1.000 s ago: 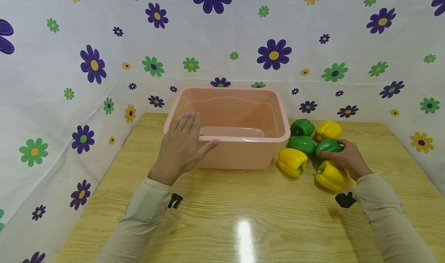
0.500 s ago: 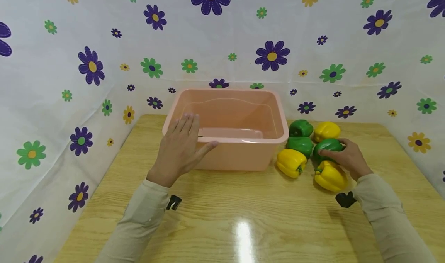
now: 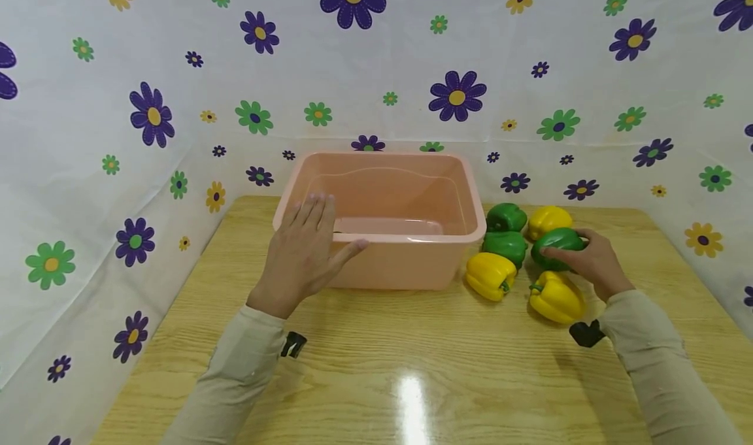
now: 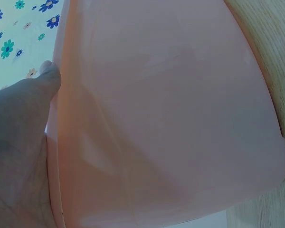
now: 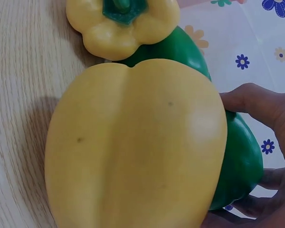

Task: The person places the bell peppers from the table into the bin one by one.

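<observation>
We see the right hand (image 3: 597,262) grasping a glossy green, lobed bell pepper (image 3: 555,246), thumb on the near side and fingers curled round the far side. That pepper is at the right of a small cluster, between a smooth yellow bell pepper (image 3: 550,221) behind and a plump yellow bell pepper with a green stem (image 3: 557,299) in front. We judge it light and stiff, perhaps hollow plastic, unlikely to bruise, yet slick enough to slide from a loose pinch; we would hold it across its broadest lobes.

To its left we find a dark green rounded bell pepper (image 3: 507,217), a shiny green bell pepper (image 3: 504,246) and a yellow bell pepper lying on its side (image 3: 490,276). Farther left stands a pink rectangular plastic tub (image 3: 400,265), where the left hand (image 3: 300,252) lies straight-fingered over the near rim, all on a pale wood-grain table (image 3: 353,366).

We cannot see the held pepper's underside, so whether it touches the table is unclear. In the right wrist view the front yellow pepper covers much of it, and in the left wrist view the fingertips are hidden
</observation>
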Tool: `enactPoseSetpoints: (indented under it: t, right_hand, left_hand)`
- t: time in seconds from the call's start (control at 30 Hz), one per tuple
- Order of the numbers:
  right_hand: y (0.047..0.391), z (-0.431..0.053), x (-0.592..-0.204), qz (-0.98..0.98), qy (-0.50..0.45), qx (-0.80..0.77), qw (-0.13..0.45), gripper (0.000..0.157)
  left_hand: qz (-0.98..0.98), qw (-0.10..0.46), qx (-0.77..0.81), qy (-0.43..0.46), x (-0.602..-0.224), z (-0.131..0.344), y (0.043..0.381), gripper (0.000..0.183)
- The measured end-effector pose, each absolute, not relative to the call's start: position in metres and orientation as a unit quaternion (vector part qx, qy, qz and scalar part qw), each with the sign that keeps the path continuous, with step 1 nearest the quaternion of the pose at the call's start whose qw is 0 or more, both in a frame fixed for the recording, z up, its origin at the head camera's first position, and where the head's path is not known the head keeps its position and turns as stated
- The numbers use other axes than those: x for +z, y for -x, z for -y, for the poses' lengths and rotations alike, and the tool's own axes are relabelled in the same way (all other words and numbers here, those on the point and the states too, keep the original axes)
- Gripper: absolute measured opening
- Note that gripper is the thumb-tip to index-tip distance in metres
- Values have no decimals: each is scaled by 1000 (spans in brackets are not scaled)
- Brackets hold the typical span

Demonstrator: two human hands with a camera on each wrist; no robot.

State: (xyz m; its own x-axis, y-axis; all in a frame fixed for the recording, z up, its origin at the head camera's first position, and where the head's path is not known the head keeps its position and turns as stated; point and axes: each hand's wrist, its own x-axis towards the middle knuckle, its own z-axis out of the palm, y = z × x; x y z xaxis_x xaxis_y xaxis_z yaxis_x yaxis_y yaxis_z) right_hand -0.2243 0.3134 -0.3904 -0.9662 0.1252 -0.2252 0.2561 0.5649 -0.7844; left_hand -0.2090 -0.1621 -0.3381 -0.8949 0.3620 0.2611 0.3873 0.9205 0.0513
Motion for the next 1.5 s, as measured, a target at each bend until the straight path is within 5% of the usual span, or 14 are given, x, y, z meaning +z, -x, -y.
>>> enactPoseSetpoints:
  t: [1.5]
  right_hand:
    - [230, -293, -341, -870, -97, -483, 11, 106]
  left_hand:
    - [970, 133, -47, 197, -339, 162, 210, 99]
